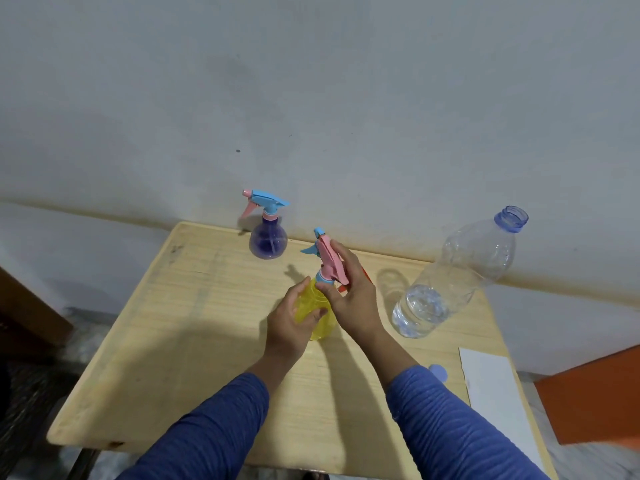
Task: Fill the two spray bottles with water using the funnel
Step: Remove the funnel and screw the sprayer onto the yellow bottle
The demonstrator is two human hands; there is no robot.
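Note:
A yellow spray bottle [317,306] stands at the middle of the wooden table [194,327]. My left hand [291,323] grips its round body. My right hand [349,289] holds the pink and blue spray head [329,258] at the bottle's neck. A purple spray bottle [268,240] with its blue and pink head on stands at the table's far edge by the wall. A large clear water bottle [457,278], uncapped and holding a little water, stands to the right. A red thing [365,275], perhaps the funnel, shows just behind my right hand.
A blue bottle cap [438,372] lies near my right sleeve. A white sheet [495,389] lies along the table's right edge. An orange object [595,396] stands off the table at the right. The wall runs right behind the table.

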